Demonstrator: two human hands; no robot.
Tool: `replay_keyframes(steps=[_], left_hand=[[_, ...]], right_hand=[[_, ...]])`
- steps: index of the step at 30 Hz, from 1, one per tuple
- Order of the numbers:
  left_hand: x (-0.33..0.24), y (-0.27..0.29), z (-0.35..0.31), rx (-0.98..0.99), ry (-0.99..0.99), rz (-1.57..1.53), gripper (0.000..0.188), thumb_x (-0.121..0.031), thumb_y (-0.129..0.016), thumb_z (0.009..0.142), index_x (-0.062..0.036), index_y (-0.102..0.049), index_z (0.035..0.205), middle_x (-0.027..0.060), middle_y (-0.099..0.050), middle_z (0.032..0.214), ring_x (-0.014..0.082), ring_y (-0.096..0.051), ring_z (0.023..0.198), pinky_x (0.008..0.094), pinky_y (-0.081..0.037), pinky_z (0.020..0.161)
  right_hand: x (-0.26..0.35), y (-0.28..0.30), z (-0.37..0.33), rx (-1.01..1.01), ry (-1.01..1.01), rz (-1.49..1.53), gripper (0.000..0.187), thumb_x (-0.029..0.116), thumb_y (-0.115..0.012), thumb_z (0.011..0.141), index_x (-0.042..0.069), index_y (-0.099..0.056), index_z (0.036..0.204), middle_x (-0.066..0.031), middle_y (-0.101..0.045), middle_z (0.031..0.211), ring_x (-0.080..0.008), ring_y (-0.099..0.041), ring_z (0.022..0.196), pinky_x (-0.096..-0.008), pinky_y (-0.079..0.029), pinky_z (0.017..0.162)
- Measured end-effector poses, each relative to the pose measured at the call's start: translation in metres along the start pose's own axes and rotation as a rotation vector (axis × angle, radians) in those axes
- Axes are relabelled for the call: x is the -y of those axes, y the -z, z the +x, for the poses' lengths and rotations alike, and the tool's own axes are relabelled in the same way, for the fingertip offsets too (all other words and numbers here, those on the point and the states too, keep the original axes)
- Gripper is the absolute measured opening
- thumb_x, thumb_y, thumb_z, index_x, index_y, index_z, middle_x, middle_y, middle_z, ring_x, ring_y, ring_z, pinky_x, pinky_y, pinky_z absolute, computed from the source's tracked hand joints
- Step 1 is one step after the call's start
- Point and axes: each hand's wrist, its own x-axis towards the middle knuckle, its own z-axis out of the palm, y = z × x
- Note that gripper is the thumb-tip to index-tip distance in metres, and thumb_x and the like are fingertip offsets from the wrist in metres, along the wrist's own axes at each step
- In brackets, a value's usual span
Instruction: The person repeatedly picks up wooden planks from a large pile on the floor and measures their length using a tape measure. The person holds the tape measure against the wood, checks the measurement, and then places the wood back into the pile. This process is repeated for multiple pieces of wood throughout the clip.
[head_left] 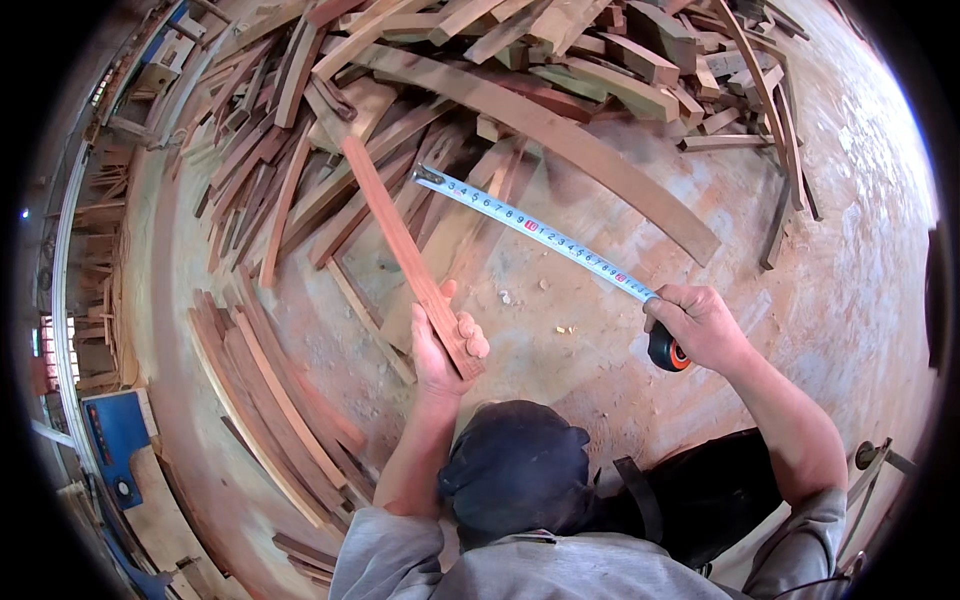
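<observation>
My left hand (434,355) is closed around the near end of a long, narrow reddish wooden strip (388,212). The strip slants away up and to the left, its far end over the wood pile. In my right hand (708,328) is a tape measure (663,353) with a black and orange case, the fingers wrapped round where the blade comes out. The white blade (555,238) is drawn out to the upper left. Its metal hook end hangs to the right of the strip, apart from it. Most of the case is hidden by my hand.
A heap of wood offcuts (640,60) covers the far floor, with a long curved board (560,140) across its front. Several curved strips (262,375) lie stacked at the left. Beyond them stands a blue machine panel (115,440). Thin curved pieces (785,130) lean at the far right.
</observation>
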Motion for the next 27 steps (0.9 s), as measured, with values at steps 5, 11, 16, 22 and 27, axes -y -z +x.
replay_keyframes(steps=[5, 11, 16, 22, 27], left_hand=[[-0.016, 0.002, -0.017, -0.068, -0.068, 0.186, 0.056, -0.056, -0.041, 0.1, -0.0141, -0.044, 0.137, 0.0075, -0.06, 0.08, 0.0215, -0.058, 0.061, 0.0351, -0.048, 0.056], [-0.042, -0.011, -0.042, -0.328, -0.255, 0.703, 0.046, -0.023, -0.057, 0.093, -0.0034, -0.045, 0.133, 0.0084, -0.061, 0.1, 0.0183, -0.063, 0.073, 0.0327, -0.053, 0.067], [-0.049, -0.005, -0.058, -0.326, -0.249, 0.773, 0.049, -0.016, -0.056, 0.091, -0.0014, -0.045, 0.137, 0.0083, -0.061, 0.107, 0.0165, -0.063, 0.079, 0.0329, -0.053, 0.071], [-0.057, -0.006, -0.064, -0.458, -0.437, 1.069, 0.042, -0.014, -0.056, 0.092, 0.0031, -0.053, 0.131, 0.0077, -0.059, 0.113, 0.0155, -0.057, 0.099, 0.0322, -0.047, 0.087], [-0.064, -0.001, -0.07, -0.533, -0.425, 1.464, 0.044, -0.015, -0.064, 0.09, 0.0056, -0.054, 0.128, 0.0132, -0.059, 0.112, 0.0222, -0.057, 0.104, 0.0364, -0.046, 0.091]], right_hand=[[0.003, -0.019, 0.01, 0.038, 0.016, -0.04, 0.027, 0.019, -0.057, 0.096, 0.0, -0.067, 0.081, -0.0072, -0.064, 0.072, -0.0135, -0.058, 0.068, -0.0305, -0.049, 0.066], [0.007, -0.038, 0.025, 0.023, 0.022, -0.033, 0.029, 0.021, -0.057, 0.096, -0.001, -0.067, 0.082, -0.0091, -0.064, 0.072, -0.0163, -0.059, 0.067, -0.0321, -0.049, 0.067], [0.009, -0.049, 0.036, 0.044, 0.051, -0.157, 0.028, 0.022, -0.058, 0.096, -0.001, -0.066, 0.084, -0.0094, -0.065, 0.071, -0.0163, -0.06, 0.066, -0.0324, -0.049, 0.066], [0.004, -0.048, 0.045, 0.02, 0.128, -0.225, 0.026, 0.021, -0.059, 0.096, -0.002, -0.066, 0.085, -0.0101, -0.066, 0.072, -0.017, -0.061, 0.064, -0.0329, -0.05, 0.063], [0.004, -0.054, 0.049, 0.002, 0.208, -0.291, 0.022, 0.02, -0.061, 0.094, 0.0, -0.066, 0.087, -0.0143, -0.064, 0.07, -0.0257, -0.06, 0.062, -0.0367, -0.049, 0.061]])
